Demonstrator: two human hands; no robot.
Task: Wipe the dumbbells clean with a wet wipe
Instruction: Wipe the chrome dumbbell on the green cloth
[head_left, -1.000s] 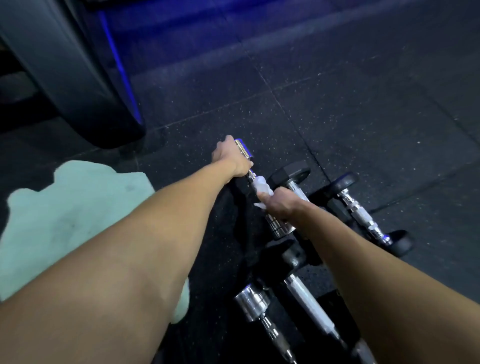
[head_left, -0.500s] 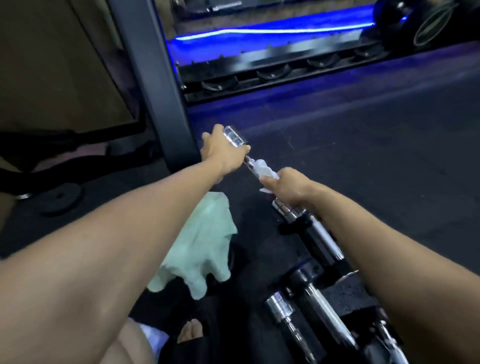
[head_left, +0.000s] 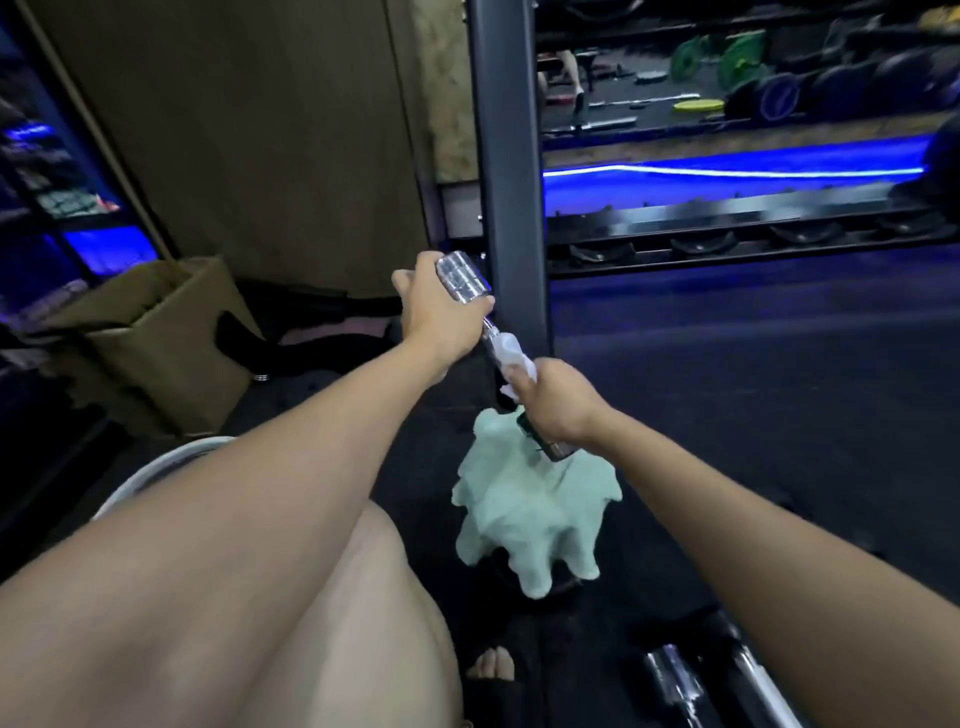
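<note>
A chrome dumbbell is held up in the air, slanting from upper left to lower right. My left hand grips its upper shiny head. My right hand is wrapped around the handle with a white wet wipe pressed against the bar; the wipe sticks out above my fingers. The lower chrome end shows just below my right hand. More chrome dumbbells lie on the floor at the bottom right, partly hidden by my right forearm.
A pale green cloth lies crumpled on the dark rubber floor below the dumbbell. A cardboard box stands at left, a dark rack post just behind the dumbbell, and a blue-lit rack at right. My knee and foot show below.
The dumbbell has been lifted higher off the floor with both hands still on it, and my view has tilted up, bringing the box, post and rack into sight.
</note>
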